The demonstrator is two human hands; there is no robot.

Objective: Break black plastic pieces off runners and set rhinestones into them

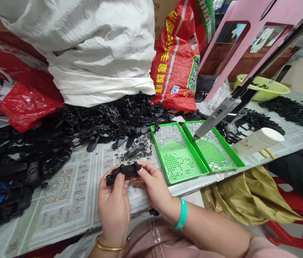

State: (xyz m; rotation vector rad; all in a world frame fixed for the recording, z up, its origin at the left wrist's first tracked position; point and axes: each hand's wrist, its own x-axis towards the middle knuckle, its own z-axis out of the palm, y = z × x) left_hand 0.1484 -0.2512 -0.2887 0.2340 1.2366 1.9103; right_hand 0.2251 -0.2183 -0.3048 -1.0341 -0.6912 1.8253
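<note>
Between my two hands is a black plastic toy car chassis (pixel 129 171) with small wheels, held above the table's front edge. My left hand (pixel 115 193) is closed on its left end, thumb pressed on top. The fingers and thumb of my right hand (pixel 151 181) pinch its right end. Just beyond lies another black car part (pixel 135 149) among small black bits. To the right, two green trays (pixel 167 179) hold many small silvery screws in and around their perforated beds. A grey electric screwdriver (pixel 216 116) hangs tilted, its tip over the right tray.
Piles of black plastic parts (pixel 108 118) spread across the back and left. Behind them stand a white woven sack (pixel 105 53) and a red bag (pixel 175 61). A white cup (pixel 259 141) lies tilted at right, near a yellow-green bowl (pixel 269 89) and a pink frame (pixel 221 46).
</note>
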